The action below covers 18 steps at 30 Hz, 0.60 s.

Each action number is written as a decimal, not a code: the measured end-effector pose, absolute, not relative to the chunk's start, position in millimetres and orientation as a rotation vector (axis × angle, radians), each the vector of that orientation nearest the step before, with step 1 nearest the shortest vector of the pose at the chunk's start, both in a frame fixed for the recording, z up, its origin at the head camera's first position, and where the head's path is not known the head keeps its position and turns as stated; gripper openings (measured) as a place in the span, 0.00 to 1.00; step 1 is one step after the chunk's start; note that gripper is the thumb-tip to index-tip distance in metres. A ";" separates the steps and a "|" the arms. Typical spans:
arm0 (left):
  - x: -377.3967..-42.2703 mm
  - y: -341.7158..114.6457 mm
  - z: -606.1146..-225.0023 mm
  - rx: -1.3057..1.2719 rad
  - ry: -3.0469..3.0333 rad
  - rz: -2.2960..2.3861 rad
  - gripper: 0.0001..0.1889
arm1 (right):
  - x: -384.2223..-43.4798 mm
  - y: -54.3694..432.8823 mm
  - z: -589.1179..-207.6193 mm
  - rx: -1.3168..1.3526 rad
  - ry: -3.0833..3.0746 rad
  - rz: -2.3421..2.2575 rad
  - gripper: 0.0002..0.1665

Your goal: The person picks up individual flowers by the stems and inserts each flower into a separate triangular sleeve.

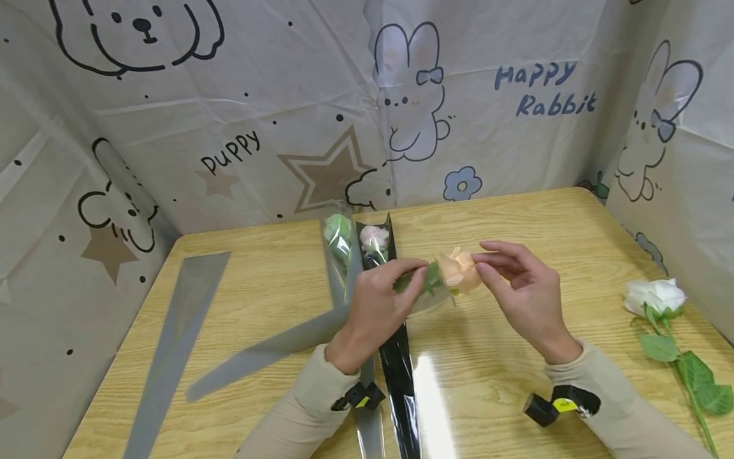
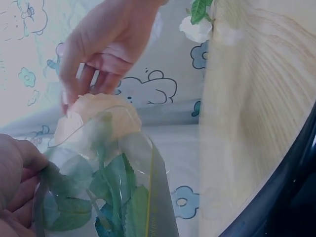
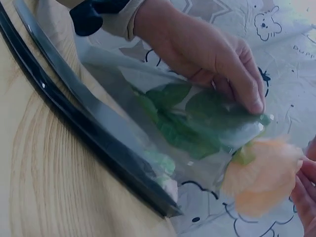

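Observation:
A peach artificial rose (image 1: 460, 270) pokes out of the mouth of a grey-and-clear flower sleeve (image 2: 160, 192). Its green leaves (image 2: 116, 185) show through the clear film. My left hand (image 1: 381, 299) pinches the sleeve's edge near the mouth between thumb and fingers. From the right side, my right hand (image 1: 524, 290) pinches the outer petals with thumb and fingertips. The sleeve's narrow end slants down to the left across the table. Beneath my left hand lie a green rose (image 1: 338, 228) in a grey sleeve and a pale pink rose (image 1: 374, 238) in a black sleeve (image 1: 395, 363).
A flat grey sleeve (image 1: 172, 344) lies at the left of the wooden table (image 1: 487, 395). On the right side rests a white rose (image 1: 655, 297) with its leafy stem. Cloth printed with cartoon animals (image 1: 321, 76) hangs behind and at both sides of the table.

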<state>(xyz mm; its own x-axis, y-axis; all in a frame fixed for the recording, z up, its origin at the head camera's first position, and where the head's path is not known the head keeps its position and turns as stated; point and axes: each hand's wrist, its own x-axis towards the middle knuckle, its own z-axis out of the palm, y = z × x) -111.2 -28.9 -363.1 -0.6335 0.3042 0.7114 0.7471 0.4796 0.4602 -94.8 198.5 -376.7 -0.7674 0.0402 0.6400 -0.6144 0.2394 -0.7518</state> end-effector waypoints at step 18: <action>-111.8 -28.2 -363.1 -0.828 -2.192 -1.025 0.07 | -88.5 196.2 -374.5 0.594 -1.955 1.589 0.19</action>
